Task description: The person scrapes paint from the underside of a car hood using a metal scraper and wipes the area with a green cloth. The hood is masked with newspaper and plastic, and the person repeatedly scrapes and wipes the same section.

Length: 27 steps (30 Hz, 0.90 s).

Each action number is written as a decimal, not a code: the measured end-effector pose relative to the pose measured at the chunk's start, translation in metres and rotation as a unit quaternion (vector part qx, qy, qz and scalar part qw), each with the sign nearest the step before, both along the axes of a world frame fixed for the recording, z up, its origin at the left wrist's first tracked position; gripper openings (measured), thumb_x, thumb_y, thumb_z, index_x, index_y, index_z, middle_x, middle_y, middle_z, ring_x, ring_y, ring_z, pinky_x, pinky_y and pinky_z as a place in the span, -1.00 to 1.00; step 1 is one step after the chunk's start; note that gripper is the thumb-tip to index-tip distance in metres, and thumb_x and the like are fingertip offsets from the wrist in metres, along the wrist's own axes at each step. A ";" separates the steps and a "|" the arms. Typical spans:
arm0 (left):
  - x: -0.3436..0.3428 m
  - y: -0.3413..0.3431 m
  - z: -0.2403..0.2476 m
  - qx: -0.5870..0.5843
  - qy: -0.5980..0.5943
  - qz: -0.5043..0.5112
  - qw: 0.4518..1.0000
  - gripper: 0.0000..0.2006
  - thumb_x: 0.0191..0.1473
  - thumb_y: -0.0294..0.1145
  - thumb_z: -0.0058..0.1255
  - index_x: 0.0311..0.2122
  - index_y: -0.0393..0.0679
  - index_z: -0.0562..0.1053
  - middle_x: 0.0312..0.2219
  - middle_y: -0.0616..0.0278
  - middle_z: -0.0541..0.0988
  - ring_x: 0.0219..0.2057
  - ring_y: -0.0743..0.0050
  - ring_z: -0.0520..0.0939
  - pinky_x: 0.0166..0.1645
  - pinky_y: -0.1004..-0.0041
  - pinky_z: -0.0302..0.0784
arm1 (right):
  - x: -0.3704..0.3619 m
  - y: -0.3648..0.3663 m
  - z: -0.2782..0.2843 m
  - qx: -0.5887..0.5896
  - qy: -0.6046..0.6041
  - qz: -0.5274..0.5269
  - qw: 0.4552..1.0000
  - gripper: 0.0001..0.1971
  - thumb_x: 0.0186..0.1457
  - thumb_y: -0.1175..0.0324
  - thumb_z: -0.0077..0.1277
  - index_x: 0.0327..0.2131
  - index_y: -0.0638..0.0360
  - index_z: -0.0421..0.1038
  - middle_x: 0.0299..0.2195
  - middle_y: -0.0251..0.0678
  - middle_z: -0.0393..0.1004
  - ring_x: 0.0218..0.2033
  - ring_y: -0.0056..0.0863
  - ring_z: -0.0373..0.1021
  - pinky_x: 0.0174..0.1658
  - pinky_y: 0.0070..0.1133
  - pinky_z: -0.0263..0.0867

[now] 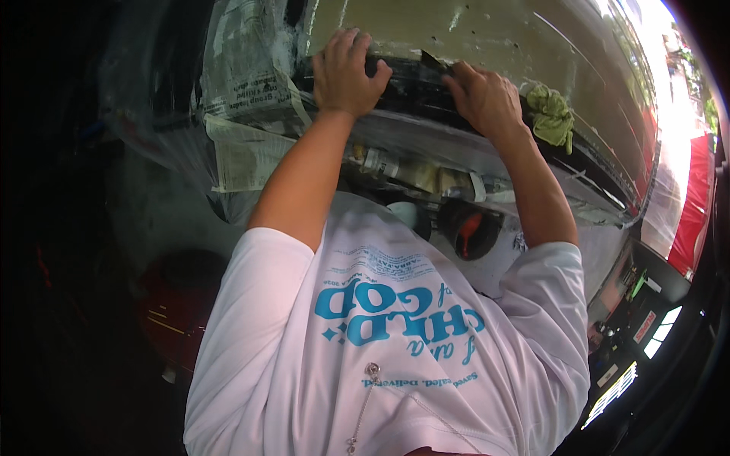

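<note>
I watch remotely: the left hand (346, 74), empty and spread, apparently braces on the olive-tan vehicle panel (403, 26). To its right, the curled right hand (485, 95) pinches a thin dark sheet (435, 60) at the panel's edge.

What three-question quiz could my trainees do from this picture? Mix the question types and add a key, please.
1. Multiple choice: what lies just right of the person's right hand?
a) a yellow sponge
b) a crumpled green cloth
c) a wooden brush

2. True or false: grey printed newspaper sheets show to the left of the left hand.

3. Fill in: at the near edge of the glossy olive panel, a dark, flat, pointed piece shows by the fingertips of the ____ hand.

Key: 1. b; 2. True; 3. right.
</note>
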<state>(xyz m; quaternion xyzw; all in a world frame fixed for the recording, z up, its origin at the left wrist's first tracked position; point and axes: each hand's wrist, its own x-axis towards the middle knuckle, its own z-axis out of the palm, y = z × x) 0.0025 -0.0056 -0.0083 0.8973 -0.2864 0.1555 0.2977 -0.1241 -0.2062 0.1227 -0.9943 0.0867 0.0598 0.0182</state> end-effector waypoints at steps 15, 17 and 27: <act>-0.004 0.004 -0.001 -0.001 0.024 -0.004 1.000 -0.49 0.13 -0.06 0.07 0.17 -0.01 0.52 0.24 0.15 0.46 0.34 0.14 0.36 0.34 -0.01 0.20 | -0.008 0.004 0.000 0.047 0.008 -0.080 0.996 -0.67 0.36 0.00 0.02 -0.11 0.02 0.53 -0.39 -0.08 0.66 -0.25 0.07 0.59 -0.16 -0.13 0.49; -0.002 0.005 -0.002 -0.001 0.018 -0.002 1.000 -0.49 0.13 -0.06 0.07 0.17 -0.01 0.52 0.24 0.15 0.46 0.34 0.14 0.36 0.34 -0.01 0.20 | -0.006 0.012 0.004 0.029 0.054 -0.059 0.996 -0.67 0.36 -0.01 0.02 -0.11 0.03 0.55 -0.37 -0.05 0.66 -0.25 0.08 0.59 -0.15 -0.12 0.49; -0.004 0.004 0.000 -0.007 0.016 -0.003 1.000 -0.49 0.10 -0.05 0.08 0.13 -0.05 0.51 0.21 0.13 0.46 0.33 0.11 0.36 0.30 0.01 0.25 | 0.007 0.001 0.007 0.046 0.052 -0.020 0.997 -0.66 0.35 0.00 0.03 -0.16 0.10 0.51 -0.40 -0.01 0.64 -0.28 0.12 0.57 -0.18 -0.09 0.48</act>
